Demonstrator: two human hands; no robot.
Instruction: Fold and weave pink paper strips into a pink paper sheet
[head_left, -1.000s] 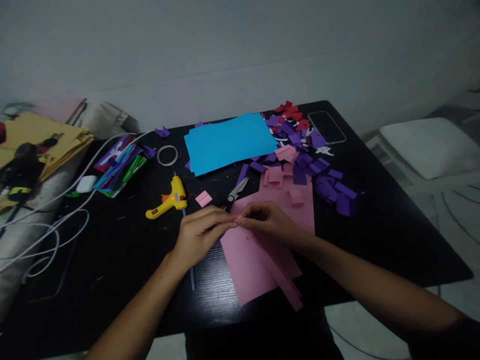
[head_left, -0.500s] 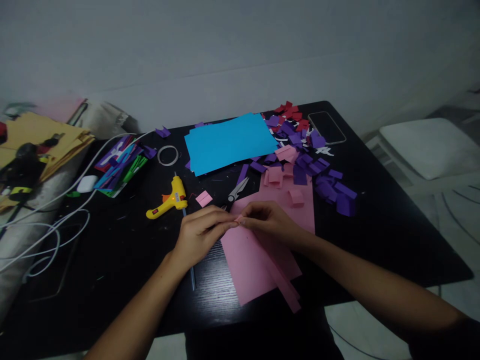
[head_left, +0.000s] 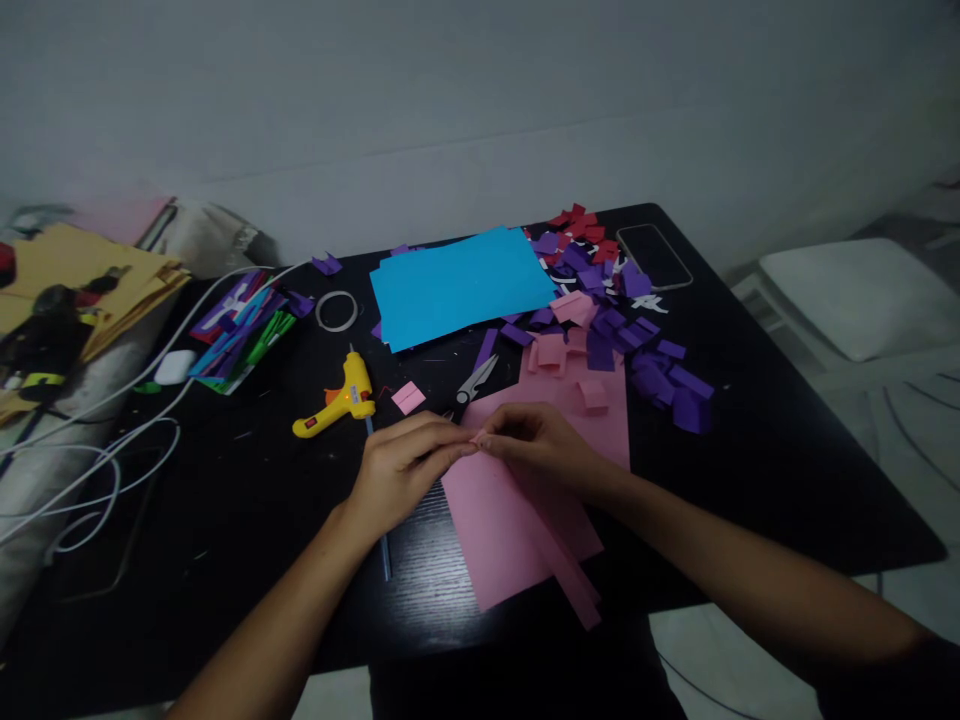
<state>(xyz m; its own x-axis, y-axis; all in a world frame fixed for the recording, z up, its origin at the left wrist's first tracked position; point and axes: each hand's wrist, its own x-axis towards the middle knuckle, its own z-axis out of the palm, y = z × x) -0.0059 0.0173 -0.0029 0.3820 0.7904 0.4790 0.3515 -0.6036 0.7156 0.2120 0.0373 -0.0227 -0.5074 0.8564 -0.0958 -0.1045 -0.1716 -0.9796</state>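
My left hand (head_left: 405, 465) and my right hand (head_left: 544, 445) meet over a pink sheet (head_left: 491, 530), both pinching the upper end of a pink paper strip (head_left: 571, 577). The strip slants down to the right, its lower end past the sheet's edge. Fingers hide most of the pinched end. Just beyond my hands lie scissors (head_left: 478, 380) with partly hidden handles. A small creased pink square (head_left: 408, 398) rests beyond my left hand, and a yellow glue gun (head_left: 341, 395) with a glue stick lies to the left.
Blue sheets (head_left: 461, 285) lie at the back beside a tape ring (head_left: 337, 311). Purple pieces (head_left: 652, 375), red pieces (head_left: 589, 232) and a phone (head_left: 654, 256) are at the right. White cables (head_left: 112, 450) cross the left side; a white chair (head_left: 862, 295) stands right.
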